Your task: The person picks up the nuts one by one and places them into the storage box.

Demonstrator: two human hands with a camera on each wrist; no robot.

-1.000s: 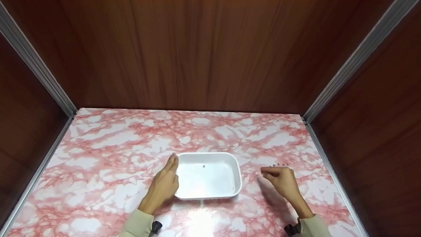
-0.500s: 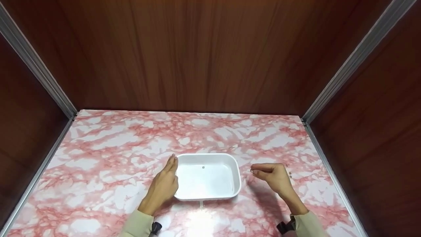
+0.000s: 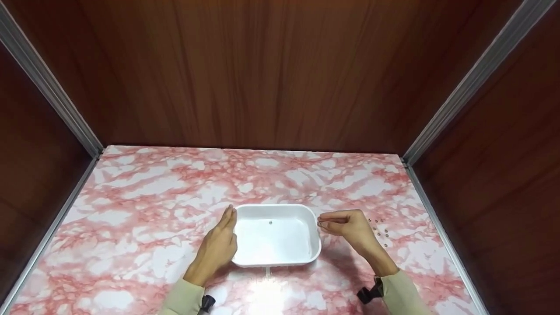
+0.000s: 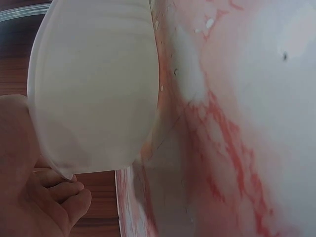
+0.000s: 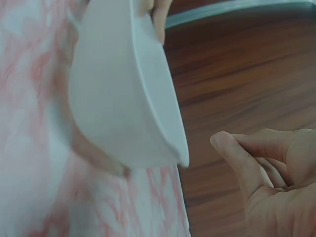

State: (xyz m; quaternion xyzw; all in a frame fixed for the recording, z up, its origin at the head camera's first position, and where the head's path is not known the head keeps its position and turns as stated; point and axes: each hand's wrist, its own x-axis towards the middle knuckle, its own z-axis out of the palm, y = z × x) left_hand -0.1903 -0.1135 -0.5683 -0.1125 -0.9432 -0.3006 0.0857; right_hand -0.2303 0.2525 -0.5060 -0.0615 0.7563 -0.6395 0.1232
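A white rectangular tub [image 3: 280, 258] stands on the table, with one small metallic piece [image 3: 271, 222], roundish with a dark centre, on its floor. At its left side my left hand [image 3: 218, 245] holds the rim, fingers pointing forward. In the left wrist view, the thumb and fingers are around the rim's end. By the tub's right rim, my right hand [image 3: 356, 229] pinches another such piece between thumb and fingers; the fingertips mostly hide it. The right wrist view shows the thumb and index fingertip together, beside the tub wall [image 5: 106, 94].
Several more small metallic pieces [image 3: 379, 233] lie scattered on the red-and-white marbled table [image 3: 144, 210], right of the tub and beside the right wrist. Dark wood panels [image 3: 245, 78] with grey metal corner strips enclose the table at the back and sides.
My right hand has moved left from the loose pieces to the tub's right rim, carrying a small piece. More loose pieces show behind it. The left hand and the tub stay put.
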